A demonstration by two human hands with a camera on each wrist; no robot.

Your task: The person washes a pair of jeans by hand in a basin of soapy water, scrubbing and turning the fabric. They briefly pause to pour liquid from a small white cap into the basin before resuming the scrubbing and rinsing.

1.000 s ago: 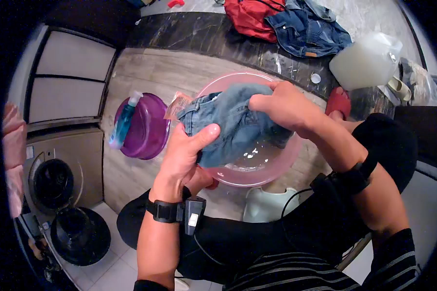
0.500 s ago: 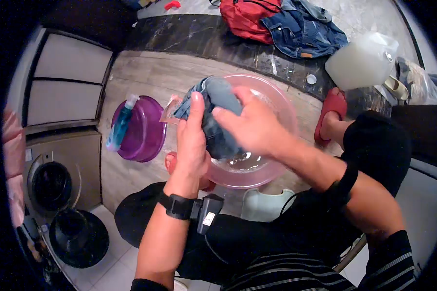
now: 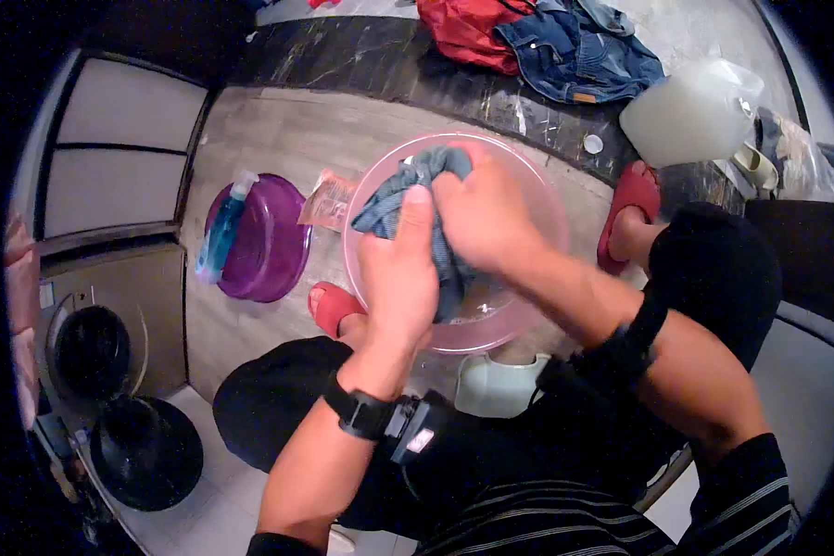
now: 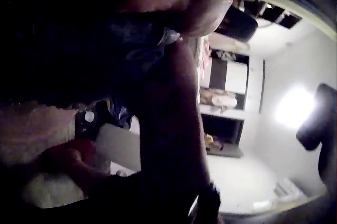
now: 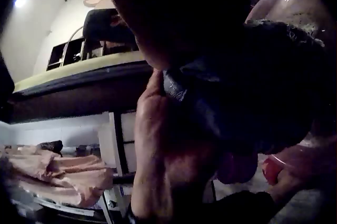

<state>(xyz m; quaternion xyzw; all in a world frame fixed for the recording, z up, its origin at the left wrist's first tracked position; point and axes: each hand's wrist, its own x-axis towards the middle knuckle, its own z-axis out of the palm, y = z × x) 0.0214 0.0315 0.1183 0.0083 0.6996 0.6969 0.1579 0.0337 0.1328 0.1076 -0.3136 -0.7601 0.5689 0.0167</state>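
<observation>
Closest in, seated on a pale stool [image 3: 496, 385], knees spread in dark trousers. Just beyond, grips the near side of a bunched wet denim garment [image 3: 389, 208] with the left hand [image 3: 400, 278]; closes the right hand [image 3: 482, 222] over the top of the same wad, fingers curled into it, the two hands touching. Holds the bundle within the pink basin [image 3: 539, 199], lower end down near a little water at the bottom. Probably heavy with soaked cloth, soft yet thick, rough rather than slippery, nothing fragile; best taken by whole fistfuls of the folded bulk or at a seam, not by a loose edge. Left on the floor, a purple basin [image 3: 269, 250] with a blue bottle [image 3: 221, 236] across it, a packet [image 3: 327, 199] between the basins. Farther off, a white jug [image 3: 690, 116], then blue jeans [image 3: 579, 51] and a red garment [image 3: 463, 28] on the dark ledge.
</observation>
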